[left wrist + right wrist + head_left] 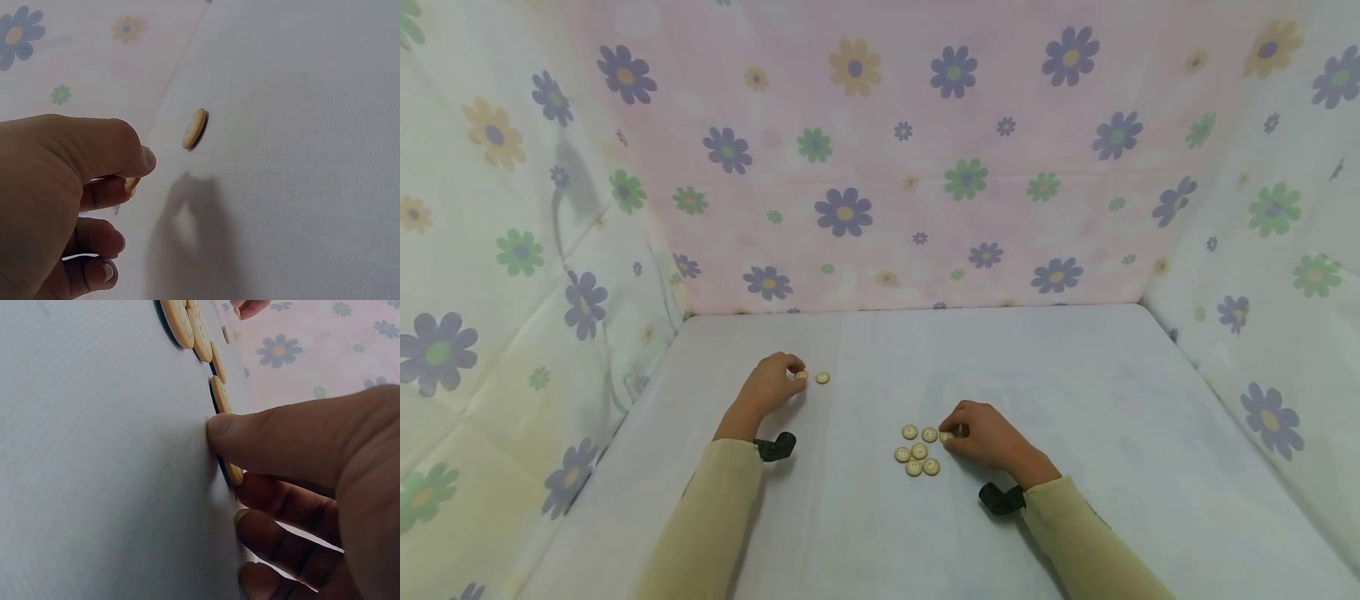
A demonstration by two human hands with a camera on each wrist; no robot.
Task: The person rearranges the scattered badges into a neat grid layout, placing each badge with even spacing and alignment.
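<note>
Toward the far left of the table, my left hand (771, 385) pinches a small round beige disc (130, 184) between thumb and forefinger. The disc seems slightly raised, and the fingers hide most of it. A second disc (823, 377) lies flat just to its right. My right hand (990, 437) grips another disc (235, 474) by its edge, thumb on the near side and forefinger beyond; this disc is at table level. Left of that hand, several matching discs (919, 451) with marks on their faces lie in a loose cluster, some touching.
Everything rests on a white-covered table (850, 533). Flower-printed cloth walls (917, 158) stand at the back and on both sides. A black wrist mount (777, 447) sits at my left wrist and another black mount (1000, 500) at my right, both low over the table.
</note>
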